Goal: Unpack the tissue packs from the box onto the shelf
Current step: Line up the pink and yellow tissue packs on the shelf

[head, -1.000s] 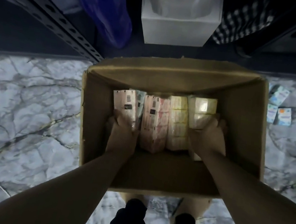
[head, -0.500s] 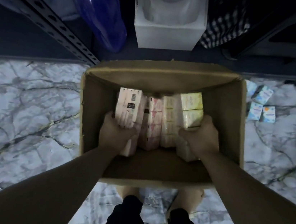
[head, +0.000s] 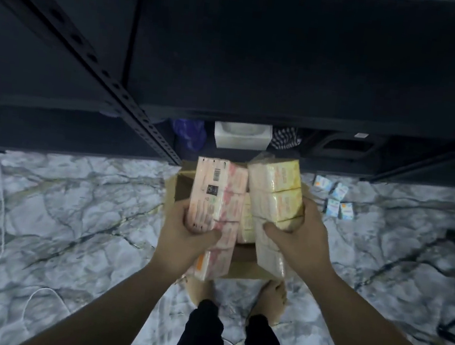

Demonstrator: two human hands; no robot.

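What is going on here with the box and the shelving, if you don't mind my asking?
A person stands over an open cardboard box on the marble-patterned floor, unpacking tissue packs. The left hand grips a pink bundle of tissue packs, and the right hand grips a yellow bundle. Both bundles are held above the box, in front of the dark metal shelf, and neither is on it yet. More packs show in the box between the two bundles.

Tissue packs: pink pack [head: 218, 197] and yellow pack [head: 277, 193], glossy clear plastic wrap
Box [head: 239, 269]: matt brown cardboard
Floor [head: 71, 204]: smooth grey-veined marble look
Shelf [head: 264, 61]: matt black metal, perforated post [head: 73, 36]
Far container [head: 242, 136]: white, smooth
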